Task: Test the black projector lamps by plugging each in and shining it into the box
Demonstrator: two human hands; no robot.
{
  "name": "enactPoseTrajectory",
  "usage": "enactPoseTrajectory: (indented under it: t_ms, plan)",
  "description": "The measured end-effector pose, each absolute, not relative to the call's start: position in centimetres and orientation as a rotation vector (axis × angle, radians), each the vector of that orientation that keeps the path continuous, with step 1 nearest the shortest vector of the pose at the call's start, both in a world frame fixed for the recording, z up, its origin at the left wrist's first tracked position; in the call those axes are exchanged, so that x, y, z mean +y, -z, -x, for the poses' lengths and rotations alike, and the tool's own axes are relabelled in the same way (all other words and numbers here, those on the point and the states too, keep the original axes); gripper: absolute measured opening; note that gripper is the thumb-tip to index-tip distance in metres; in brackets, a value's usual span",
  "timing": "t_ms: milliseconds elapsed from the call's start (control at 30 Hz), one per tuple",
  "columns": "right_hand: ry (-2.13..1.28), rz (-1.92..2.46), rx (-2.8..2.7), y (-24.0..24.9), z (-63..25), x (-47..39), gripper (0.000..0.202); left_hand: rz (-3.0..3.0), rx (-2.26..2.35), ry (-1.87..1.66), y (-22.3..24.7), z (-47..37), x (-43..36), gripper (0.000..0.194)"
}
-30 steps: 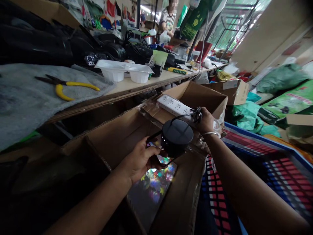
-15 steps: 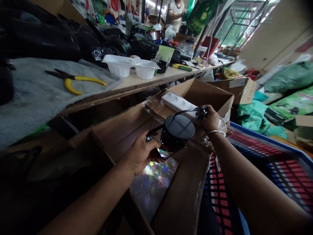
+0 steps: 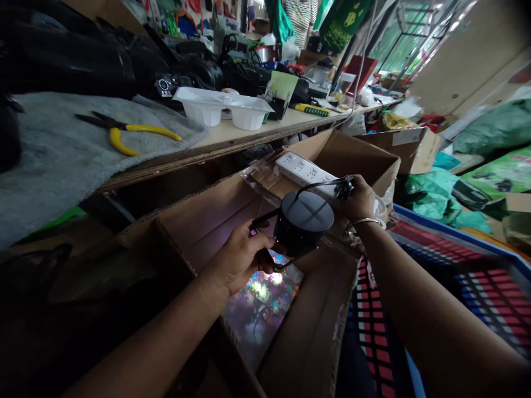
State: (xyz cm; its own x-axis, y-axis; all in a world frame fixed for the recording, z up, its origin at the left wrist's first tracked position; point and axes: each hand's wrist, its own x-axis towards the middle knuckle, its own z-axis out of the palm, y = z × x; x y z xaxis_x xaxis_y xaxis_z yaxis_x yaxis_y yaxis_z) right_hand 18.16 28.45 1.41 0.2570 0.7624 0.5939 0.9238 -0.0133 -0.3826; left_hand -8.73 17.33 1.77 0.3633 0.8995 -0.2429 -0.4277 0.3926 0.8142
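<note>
A round black device [image 3: 305, 221] with a flat grey top is held over an open cardboard box [image 3: 319, 315]. My left hand [image 3: 244, 257] grips the black bracket at its left side. My right hand [image 3: 357, 200] is closed on the black cable's plug end, at the right end of a white power strip [image 3: 305, 170]. The cable runs from the plug to the device. Whether the plug sits in a socket is hidden by my fingers. Colourful light patterns shine on a sheet [image 3: 261, 315] in the box, below the device.
Yellow-handled pliers [image 3: 124, 132] lie on a grey cloth [image 3: 53, 160] on the workbench. A white plastic tray [image 3: 224, 108] stands beside them. At the right are a blue-rimmed basket [image 3: 460, 226] and green bags [image 3: 431, 193]. A person in a striped top [image 3: 301, 22] stands behind the bench.
The light patterns on the sheet have changed in colour and shape. A green bag now hangs beside the person at the back. Both hands keep nearly the same pose.
</note>
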Motion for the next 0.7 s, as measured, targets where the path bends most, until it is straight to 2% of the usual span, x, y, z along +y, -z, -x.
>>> enactPoseTrajectory:
  t_ms: [500, 700]
  plan:
    - [0.316, 1.768, -1.540, -1.15, -18.26, 28.52, 0.018, -0.729, 0.772, -0.957, -2.24, 8.62, 17.22, 0.022]
    - [0.325, 1.775, -1.540, -1.21, -18.16, 28.43, 0.016, -0.721, 0.776, -0.964, -2.25, 8.67, 17.19, 0.030]
